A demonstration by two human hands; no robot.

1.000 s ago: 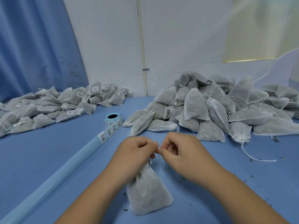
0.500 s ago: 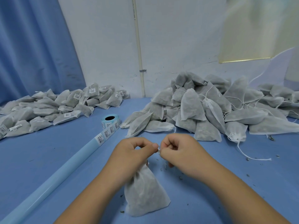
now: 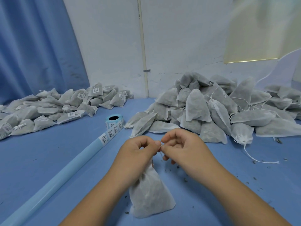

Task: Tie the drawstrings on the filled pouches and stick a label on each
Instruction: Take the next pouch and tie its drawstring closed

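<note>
A filled white pouch stands on the blue table just in front of me, its neck hidden behind my fingers. My left hand and my right hand meet above the neck, fingertips touching, each pinching the thin white drawstring. A roll of barcode labels sits beyond my hands, its strip trailing onto a light blue tube. A heap of unlabelled pouches rises at the right. Labelled pouches lie piled at the left.
A loose drawstring trails from a pouch at the right heap's front edge. Dark crumbs dot the blue table around my hands. A blue curtain hangs at the left and a white wall with a pipe stands behind.
My fingertips have stayed pinched together over the pouch neck, shifting only slightly. The pouch has not left its spot.
</note>
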